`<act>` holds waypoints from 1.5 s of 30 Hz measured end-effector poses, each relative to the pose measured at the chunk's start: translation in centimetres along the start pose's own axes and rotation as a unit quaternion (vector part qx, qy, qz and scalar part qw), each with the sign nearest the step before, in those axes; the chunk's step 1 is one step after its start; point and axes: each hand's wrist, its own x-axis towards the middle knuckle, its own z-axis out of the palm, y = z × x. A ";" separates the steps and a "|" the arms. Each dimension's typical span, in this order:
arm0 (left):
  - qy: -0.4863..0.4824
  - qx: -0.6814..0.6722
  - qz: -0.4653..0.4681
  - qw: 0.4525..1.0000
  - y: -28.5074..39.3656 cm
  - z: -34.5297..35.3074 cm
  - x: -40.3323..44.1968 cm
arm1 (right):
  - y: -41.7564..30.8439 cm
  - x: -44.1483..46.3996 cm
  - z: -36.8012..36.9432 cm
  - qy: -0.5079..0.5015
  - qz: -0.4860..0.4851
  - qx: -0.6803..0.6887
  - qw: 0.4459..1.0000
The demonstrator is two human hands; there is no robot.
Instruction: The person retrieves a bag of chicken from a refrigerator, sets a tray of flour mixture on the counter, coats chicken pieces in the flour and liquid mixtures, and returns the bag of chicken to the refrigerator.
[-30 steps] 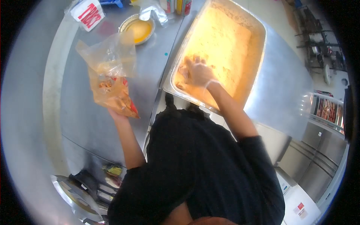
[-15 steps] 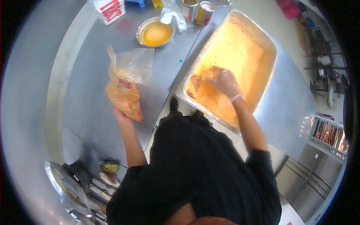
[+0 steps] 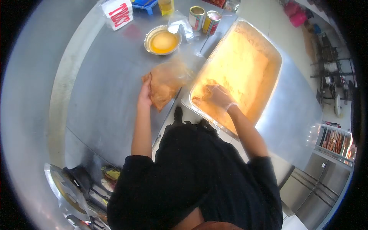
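My left hand [image 3: 145,92] is wrapped round the lower left side of a clear plastic bag [image 3: 163,82] with orange-brown contents. The bag is tilted, its loose top pointing right to the near left rim of a large metal tray [image 3: 264,109]. Inside the tray lies a layer of pale orange powder [image 3: 245,61]. My right hand [image 3: 220,96], in a clear glove, is down in the powder at the tray's near left part. Its fingers are partly hidden by coating and blur, beside some coated pieces [image 3: 196,100].
Beyond the bag stands a metal bowl [image 3: 163,40] of yellow liquid, near a crumpled clear bag [image 3: 181,25]. Two open cans [image 3: 211,23] are by the tray's far left corner. A white packet with red letters [image 3: 119,14] lies at the back left. Pans [image 3: 67,191] stand lower left.
The bag in my left hand has moved right and tipped over from upright, its top now near the tray. My right hand has stayed in the powder and shifted slightly.
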 end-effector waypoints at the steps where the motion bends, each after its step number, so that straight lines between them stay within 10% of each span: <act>1: 0.008 0.002 -0.015 1.000 0.4 0.3 -0.3 | 1.7 0.1 0.9 0.016 0.002 0.019 1.000; 9: 0.068 0.101 0.060 0.991 4.9 -7.3 -2.9 | 2.4 -1.6 -2.0 0.127 -0.041 0.149 0.980; 12: 0.073 0.116 0.107 0.985 6.3 -8.9 -4.5 | -0.1 -1.0 -0.8 0.069 -0.195 -0.002 0.978; 20: 0.192 0.137 0.197 0.952 5.1 -9.6 -5.1 | -0.1 1.6 3.7 0.000 -0.108 -0.320 0.941; 25: 0.353 0.258 0.292 0.851 3.7 -10.8 -5.4 | 6.5 2.0 3.5 0.169 -0.081 -0.138 0.972; 31: 0.467 0.423 0.449 0.634 3.9 -9.3 -7.2 | 1.7 -4.1 -4.6 0.051 0.053 0.103 0.992; 36: 0.321 0.381 0.503 0.706 2.9 2.6 -9.5 | 4.5 -6.3 2.7 0.058 0.055 -0.112 0.990; 39: 0.149 0.343 0.510 0.775 0.0 9.2 -8.4 | 1.1 -6.0 1.5 0.015 0.161 -0.016 0.987; 45: -0.029 0.556 0.385 0.736 -5.0 17.2 -7.6 | 1.5 -5.0 0.6 0.069 0.196 0.141 0.968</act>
